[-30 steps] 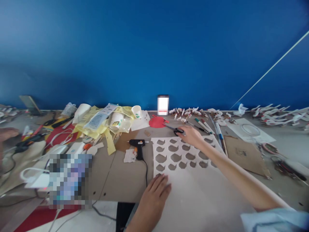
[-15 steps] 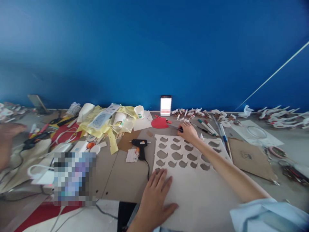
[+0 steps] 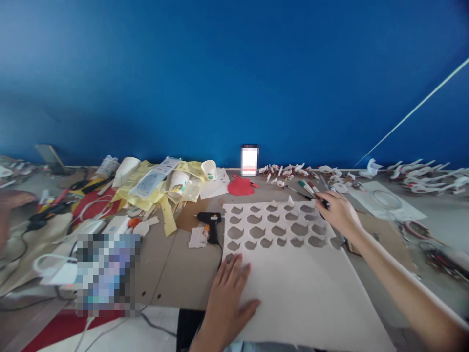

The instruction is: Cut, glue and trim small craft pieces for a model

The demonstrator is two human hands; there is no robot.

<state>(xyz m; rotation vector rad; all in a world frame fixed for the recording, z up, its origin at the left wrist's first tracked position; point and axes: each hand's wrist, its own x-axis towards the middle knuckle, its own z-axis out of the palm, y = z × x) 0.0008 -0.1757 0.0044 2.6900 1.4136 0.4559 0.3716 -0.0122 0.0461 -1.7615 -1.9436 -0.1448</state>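
My left hand lies flat with fingers spread on a large white sheet. Rows of bird-like outlines are cut out of the sheet's far part. Beyond the sheet's far right corner, my right hand is closed around a slim black tool; fingers hide most of it, so its kind is unclear. Right by that hand lie several markers, one with a green end. A black glue gun rests left of the sheet, its cord running towards me.
Behind the sheet are a red cut piece, a phone against the blue wall and several small white cut-out birds. Paper cups and yellow wrapping pile up at left. Brown cardboard lies right. Another person's hand shows far left.
My right hand has moved right with the black tool, from beside the red piece to the markers. My left hand stays flat on the sheet. The view has shifted slightly.
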